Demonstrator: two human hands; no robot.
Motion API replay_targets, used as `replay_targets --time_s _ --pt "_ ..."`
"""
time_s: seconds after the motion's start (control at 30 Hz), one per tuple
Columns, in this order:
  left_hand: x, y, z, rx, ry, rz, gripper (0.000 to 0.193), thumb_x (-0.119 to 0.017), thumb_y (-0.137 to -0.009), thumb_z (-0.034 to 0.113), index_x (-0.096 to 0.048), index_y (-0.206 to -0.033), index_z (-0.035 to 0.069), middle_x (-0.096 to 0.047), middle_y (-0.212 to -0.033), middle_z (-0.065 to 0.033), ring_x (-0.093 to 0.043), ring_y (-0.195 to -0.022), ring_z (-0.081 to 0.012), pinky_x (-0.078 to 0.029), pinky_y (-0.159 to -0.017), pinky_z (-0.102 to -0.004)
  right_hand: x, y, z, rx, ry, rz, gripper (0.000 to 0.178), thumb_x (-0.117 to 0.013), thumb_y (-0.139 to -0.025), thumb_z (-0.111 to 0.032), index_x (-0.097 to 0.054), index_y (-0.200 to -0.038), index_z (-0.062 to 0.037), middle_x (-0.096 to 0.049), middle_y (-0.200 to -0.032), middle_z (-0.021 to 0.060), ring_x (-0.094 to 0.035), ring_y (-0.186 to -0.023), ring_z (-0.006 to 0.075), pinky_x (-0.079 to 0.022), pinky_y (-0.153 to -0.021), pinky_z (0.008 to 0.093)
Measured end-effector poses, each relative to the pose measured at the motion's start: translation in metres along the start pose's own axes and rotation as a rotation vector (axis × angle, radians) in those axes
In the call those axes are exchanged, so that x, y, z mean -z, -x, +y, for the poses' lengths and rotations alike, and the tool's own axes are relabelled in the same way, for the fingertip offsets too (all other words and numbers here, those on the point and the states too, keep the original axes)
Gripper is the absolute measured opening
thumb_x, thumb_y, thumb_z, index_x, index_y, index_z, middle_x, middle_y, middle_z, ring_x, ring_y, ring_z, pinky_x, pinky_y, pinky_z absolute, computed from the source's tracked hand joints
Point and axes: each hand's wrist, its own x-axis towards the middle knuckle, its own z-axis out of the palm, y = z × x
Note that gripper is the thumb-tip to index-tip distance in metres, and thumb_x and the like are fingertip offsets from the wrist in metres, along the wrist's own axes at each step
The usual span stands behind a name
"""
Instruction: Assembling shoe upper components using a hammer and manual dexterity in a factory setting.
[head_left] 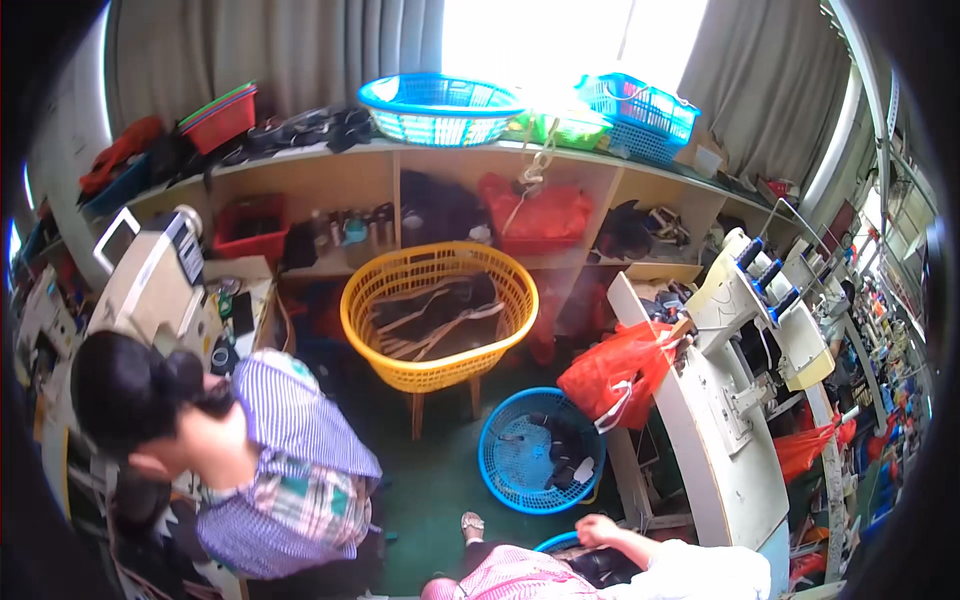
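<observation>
My right hand (pixel 597 531) reaches in from the lower right out of a white sleeve (pixel 705 574), its fingers curled together. Whatever they hold, if anything, is too small to make out. Just beneath the forearm are dark pieces (pixel 606 566) in a blue basket (pixel 556 542), only partly visible. Pink striped cloth (pixel 525 574) covers my lap, and a sandalled foot (pixel 472 524) shows beyond it. My left hand does not appear. Beyond my right hand, a round blue basket (pixel 487 472) on the floor holds several black pieces (pixel 566 450).
A yellow basket (pixel 432 378) of dark pieces stands ahead on wooden legs. At left, a co-worker (pixel 300 480) bends beside a sewing machine (pixel 150 275). A red bag (pixel 622 372) hangs from the machine table (pixel 735 470) at right. Shelves (pixel 340 168) bearing baskets line the back.
</observation>
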Motion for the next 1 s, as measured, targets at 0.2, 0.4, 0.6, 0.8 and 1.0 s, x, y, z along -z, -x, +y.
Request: replay_targets --time_s 0.2,0.4,0.6,0.8,1.0 --pt "-0.003 -0.052 0.113 -0.128 -0.096 0.018 0.034 -0.07 -0.09 0.014 -0.067 -0.121 -0.001 -0.072 -0.112 -0.0166 -0.07 -0.102 -0.0251 -0.054 -0.092 -0.0338 -0.007 -0.019 -0.199 0.344 0.421 0.308 0.034 -0.07 -0.093 -0.011 -0.062 -0.126 -0.0036 -0.071 -0.101 0.0081 -0.069 -0.078 0.014 -0.059 -0.065 0.0284" --pt "-0.011 -0.101 0.187 -0.218 -0.159 0.071 0.032 -0.07 -0.09 0.014 -0.068 -0.118 -0.001 -0.072 -0.112 -0.0163 -0.069 -0.102 -0.0242 -0.053 -0.092 -0.0334 -0.016 -0.048 -0.327 0.362 0.513 0.303 0.07 -0.079 -0.086 -0.03 -0.047 -0.144 -0.0063 -0.068 -0.119 0.0153 -0.07 -0.095 0.0217 -0.06 -0.073 0.0349" --pt "-0.011 -0.162 0.248 -0.274 -0.206 0.102 0.03 -0.071 -0.09 0.013 -0.07 -0.116 -0.002 -0.073 -0.111 -0.0159 -0.069 -0.102 -0.0233 -0.053 -0.092 -0.033 0.0 -0.042 -0.472 0.486 0.575 0.456 0.101 -0.083 -0.078 -0.042 -0.031 -0.154 0.0007 -0.056 -0.139 0.0252 -0.058 -0.126 0.036 -0.047 -0.106 0.0423" --pt "-0.003 -0.197 0.315 -0.391 -0.056 -0.01 0.027 -0.067 -0.092 0.008 -0.07 -0.118 0.001 -0.072 -0.105 -0.0111 -0.067 -0.1 -0.0206 -0.053 -0.092 -0.0308 0.048 -0.003 -0.718 1.215 0.6 0.597 0.089 -0.078 -0.079 -0.032 -0.037 -0.152 -0.002 -0.055 -0.141 0.0213 -0.056 -0.128 0.0306 -0.043 -0.11 0.0422" --pt "0.001 -0.222 0.357 -0.079 0.15 0.069 0.028 -0.068 -0.09 0.007 -0.069 -0.119 0.005 -0.071 -0.095 -0.0054 -0.061 -0.076 -0.0097 -0.049 -0.065 -0.0245 0.097 0.045 -0.994 1.501 0.642 0.926 0.092 -0.081 -0.079 -0.038 -0.038 -0.151 -0.0014 -0.05 -0.146 0.0266 -0.045 -0.138 0.0403 -0.035 -0.117 0.0461"
